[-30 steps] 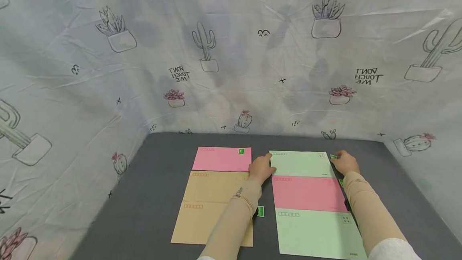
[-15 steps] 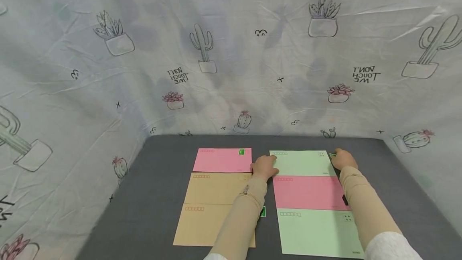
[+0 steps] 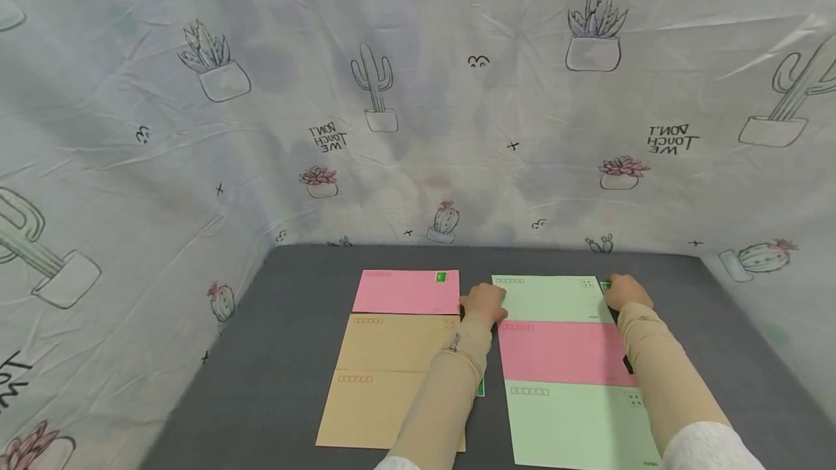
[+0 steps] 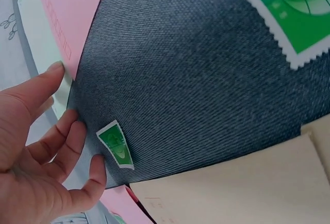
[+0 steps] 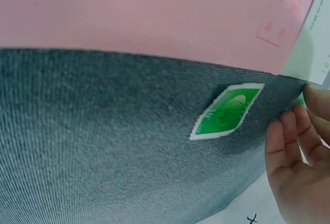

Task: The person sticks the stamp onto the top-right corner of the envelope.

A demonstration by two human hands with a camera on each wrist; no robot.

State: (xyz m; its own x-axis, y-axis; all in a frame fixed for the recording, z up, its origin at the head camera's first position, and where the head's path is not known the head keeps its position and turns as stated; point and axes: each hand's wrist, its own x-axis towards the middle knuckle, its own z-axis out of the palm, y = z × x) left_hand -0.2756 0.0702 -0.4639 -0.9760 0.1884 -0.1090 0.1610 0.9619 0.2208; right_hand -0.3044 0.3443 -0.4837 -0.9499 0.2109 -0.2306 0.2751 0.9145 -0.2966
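Note:
In the head view, my right hand [image 3: 628,291] is at the far right, by the top corner of a green envelope [image 3: 545,299]. Its thumb and forefinger pinch the edge of a small green postage stamp [image 5: 299,100]; the rest of that stamp is largely hidden by the fingers. My left hand [image 3: 484,302] rests between the two columns of envelopes, holding nothing. Its fingers are loosely bent and the thumb lies by the left edge of the green envelope. Below the left hand, another stamp [image 4: 116,144] lies on the dark cloth.
Left column: a pink envelope [image 3: 401,292] with a stamp [image 3: 441,277], above two tan envelopes [image 3: 392,343]. Right column: a pink envelope [image 3: 564,354] below the green one, then another green envelope [image 3: 575,426]. Further loose stamps [image 5: 229,112] lie beside the envelopes on the cloth. A cactus-print curtain [image 3: 418,93] stands behind.
My left hand has shifted slightly right and down, toward the green envelope's edge. My right hand stays at the stamp, its fingers having closed in over it a little. The envelopes keep their places.

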